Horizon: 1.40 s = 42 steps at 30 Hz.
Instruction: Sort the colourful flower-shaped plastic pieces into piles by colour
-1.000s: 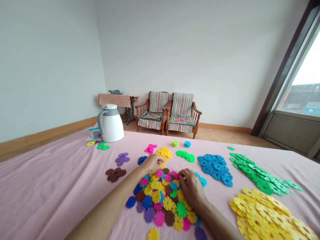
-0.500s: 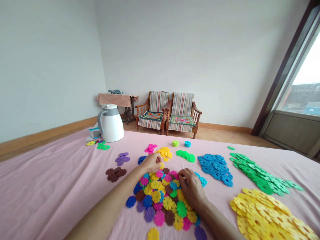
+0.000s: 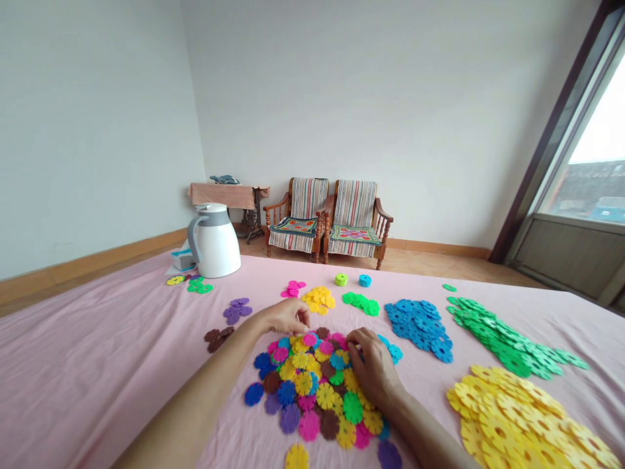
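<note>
A heap of mixed-colour plastic snowflake discs (image 3: 325, 395) lies on the pink cloth in front of me. Just above the heap's far left edge is my left hand (image 3: 288, 317), its fingers bent loosely and pointing down; no disc shows in them. My right hand (image 3: 375, 366) rests on the heap's right side, fingers curved over the discs and thumb apart. Beyond my left hand sit a small yellow pile (image 3: 319, 299) and a pink pile (image 3: 293, 288). Light blue discs (image 3: 393, 352) lie partly behind my right hand.
Blue (image 3: 420, 327), green (image 3: 508, 335) and large yellow disc piles (image 3: 525, 420) spread at the right. Purple discs (image 3: 237, 310) and brown discs (image 3: 218, 338) lie left, the brown partly behind my forearm. A white jug (image 3: 217, 244) stands at the back left. Two chairs (image 3: 354, 221) are beyond.
My left hand has drawn back left and slightly down from near the small yellow pile. The single yellow disc by its fingertips no longer shows there. My right hand has hardly moved.
</note>
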{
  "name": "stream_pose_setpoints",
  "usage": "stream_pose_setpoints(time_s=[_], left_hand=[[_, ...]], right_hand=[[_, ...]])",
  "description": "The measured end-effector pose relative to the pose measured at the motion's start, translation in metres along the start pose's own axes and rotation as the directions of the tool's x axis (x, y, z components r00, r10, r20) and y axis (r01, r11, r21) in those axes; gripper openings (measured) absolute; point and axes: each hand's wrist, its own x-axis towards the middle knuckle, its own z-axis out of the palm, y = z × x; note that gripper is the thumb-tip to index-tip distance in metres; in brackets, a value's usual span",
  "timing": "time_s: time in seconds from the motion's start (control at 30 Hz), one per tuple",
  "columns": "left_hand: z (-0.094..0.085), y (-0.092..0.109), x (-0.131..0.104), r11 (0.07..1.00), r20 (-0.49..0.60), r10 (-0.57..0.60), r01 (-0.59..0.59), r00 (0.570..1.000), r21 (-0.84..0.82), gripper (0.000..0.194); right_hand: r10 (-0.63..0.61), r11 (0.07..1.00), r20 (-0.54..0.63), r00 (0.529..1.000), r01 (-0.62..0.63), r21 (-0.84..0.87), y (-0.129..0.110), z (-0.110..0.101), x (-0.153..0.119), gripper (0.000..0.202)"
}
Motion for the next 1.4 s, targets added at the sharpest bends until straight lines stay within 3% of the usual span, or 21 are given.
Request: stream_pose_setpoints(time_s=[0.07, 0.17, 0.33, 0.53, 0.63, 0.83, 1.13, 1.4], left_hand=[[-0.008, 0.001, -0.005, 0.994, 0.13, -0.001, -0.014, 0.991, 0.11, 0.014], [-0.015, 0.0, -0.008, 0.965, 0.19, -0.03, -0.021, 0.981, 0.261, 0.018], [-0.014, 0.002, -0.011, 0.929, 0.171, -0.086, 0.017, 0.981, 0.369, 0.03], [-0.012, 0.0, -0.009, 0.903, 0.14, -0.053, -0.013, 0.989, 0.43, 0.026], [-0.011, -0.005, -0.004, 0.912, 0.124, -0.037, -0.017, 0.992, 0.409, 0.022], [-0.013, -0.005, -0.003, 0.976, 0.106, -0.031, 0.007, 0.994, 0.216, 0.013], [-0.012, -0.005, 0.001, 0.982, -0.048, -0.036, 0.044, 0.998, 0.184, 0.008], [-0.005, 0.001, -0.005, 0.991, -0.041, -0.095, 0.098, 0.995, 0.095, 0.011]], right_hand=[[-0.002, 1.0, 0.001, 1.0, 0.002, -0.003, 0.0, 0.0, 0.0, 0.017], [-0.007, 1.0, -0.002, 1.0, 0.007, -0.009, -0.001, 0.0, -0.001, 0.017], [-0.017, 1.0, -0.01, 1.0, 0.016, -0.015, -0.001, -0.001, -0.001, 0.018], [-0.015, 1.0, -0.008, 1.0, 0.015, -0.008, -0.001, -0.001, 0.0, 0.017], [-0.016, 1.0, -0.002, 1.0, 0.016, -0.002, -0.001, -0.001, -0.001, 0.017], [-0.021, 1.0, 0.001, 1.0, 0.021, 0.003, 0.0, -0.001, -0.001, 0.018], [-0.026, 1.0, -0.001, 1.0, 0.026, -0.009, 0.001, -0.001, -0.001, 0.018], [-0.025, 1.0, 0.002, 1.0, 0.025, -0.003, 0.0, 0.0, -0.001, 0.017]])
